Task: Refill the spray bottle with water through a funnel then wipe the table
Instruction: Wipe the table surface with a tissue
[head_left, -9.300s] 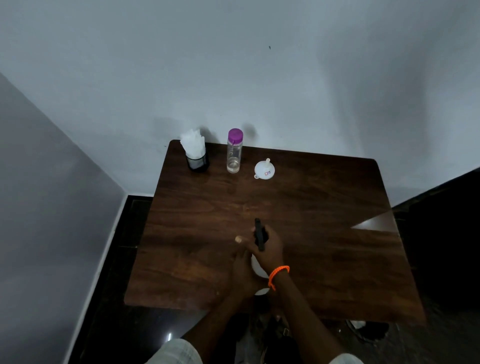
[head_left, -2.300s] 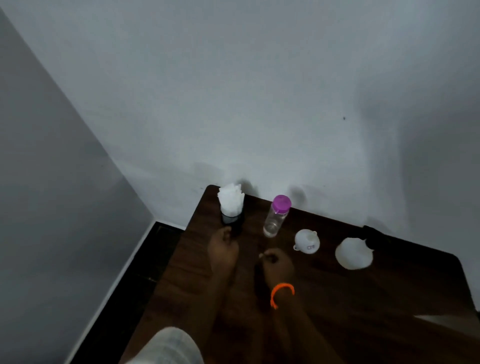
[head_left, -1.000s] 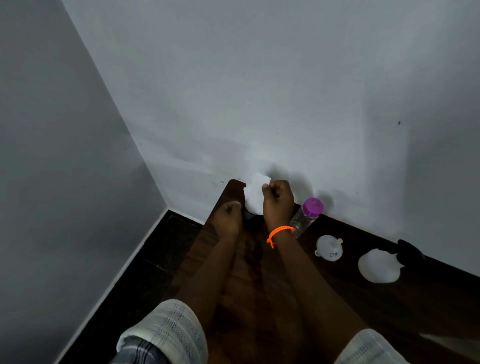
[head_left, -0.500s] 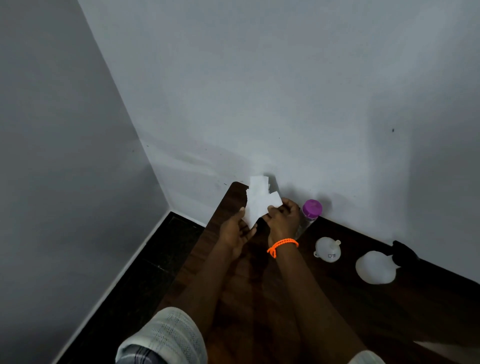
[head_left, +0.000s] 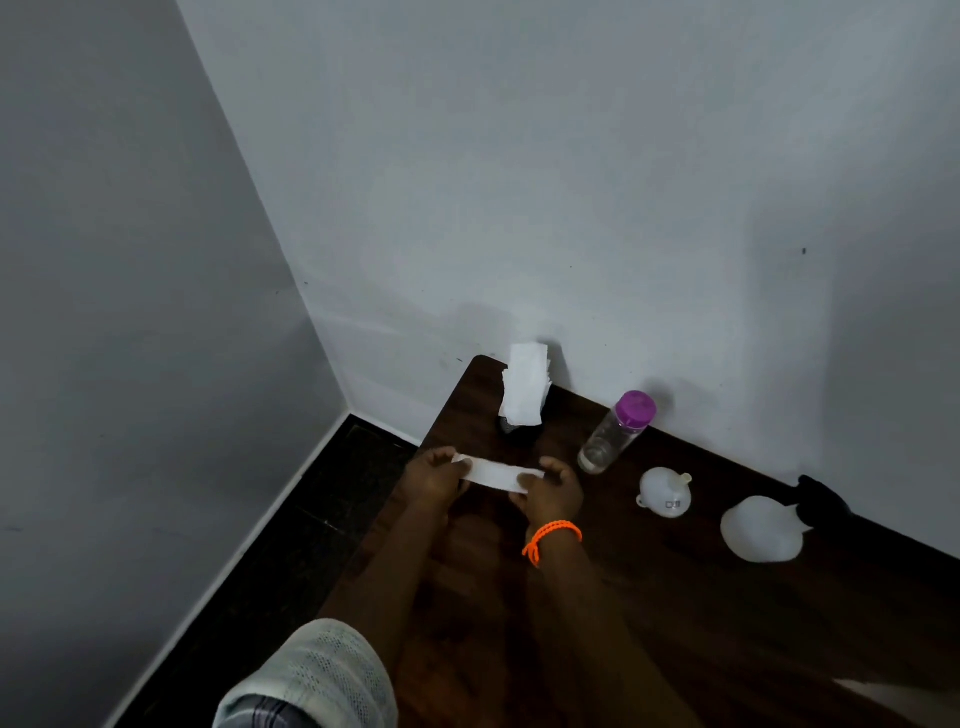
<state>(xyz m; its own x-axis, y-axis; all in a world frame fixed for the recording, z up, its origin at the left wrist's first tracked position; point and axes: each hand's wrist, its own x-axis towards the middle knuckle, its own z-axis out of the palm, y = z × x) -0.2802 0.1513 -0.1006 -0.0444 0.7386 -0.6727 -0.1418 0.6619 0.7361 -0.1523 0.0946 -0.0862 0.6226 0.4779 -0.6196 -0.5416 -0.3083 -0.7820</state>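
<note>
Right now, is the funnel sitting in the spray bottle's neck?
No. The funnel lies on the table, apart from the spray bottle.

Both forearms reach forward side by side. The left hand (head_left: 434, 475) and right hand (head_left: 553, 493) each pinch something, fingers (head_left: 551, 464) curled.

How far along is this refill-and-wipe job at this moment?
Refill looks finished: spray bottle lies on the table, funnel sits apart, water bottle is capped and nearly empty. In hand: left hand and right hand hold a tissue stretched between them, near the tissue holder. Left: wiping the table.
</note>
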